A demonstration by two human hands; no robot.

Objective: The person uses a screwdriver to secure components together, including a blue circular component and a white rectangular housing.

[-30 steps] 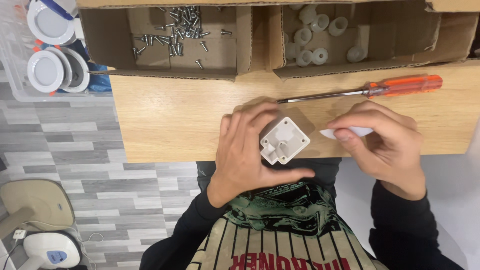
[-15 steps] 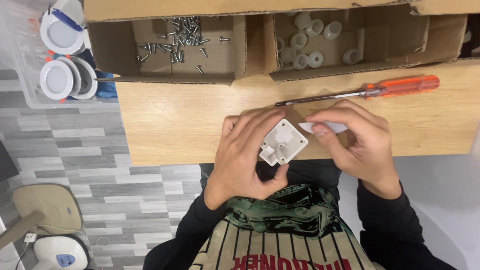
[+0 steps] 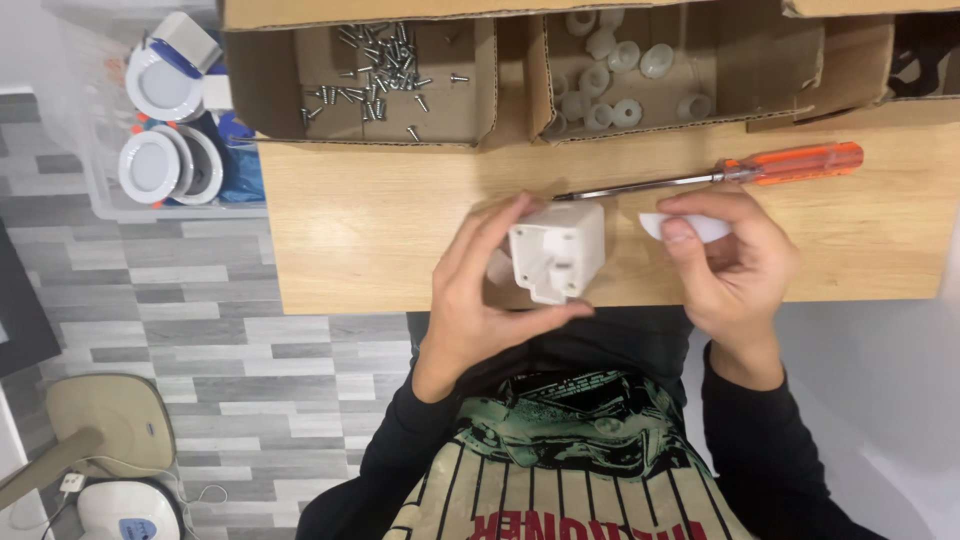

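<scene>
Head view: my left hand (image 3: 490, 290) was clamped on a small white square plastic housing (image 3: 556, 250) — thumb under its lower edge, fingers wrapped round its left side and top. I held it tilted above the near edge of the light wooden tabletop (image 3: 380, 220), with the moulded face and its raised tabs turned up toward the camera.

My right hand (image 3: 725, 265) was closed on a thin flat white plastic piece (image 3: 685, 228), pinched between thumb and fingertips, just right of the housing but not touching it. Hands were apart, with a clear gap between them.

A screwdriver with a transparent orange handle (image 3: 735, 172) lay on the tabletop just beyond both hands, steel shaft pointing left, tip ending close above the housing.

At the far edge of the tabletop stood an open brown cardboard box (image 3: 470, 90) with a divider: left compartment held loose small metal screws (image 3: 380, 65), right compartment held white round plastic spacers (image 3: 610, 80).

Left of the tabletop, a clear plastic bin (image 3: 80, 150) held round white recessed light fittings (image 3: 155, 125) stacked together — the one at the back had a grey block on it.

Grey wood-pattern floor tiles (image 3: 170, 340) below.
</scene>
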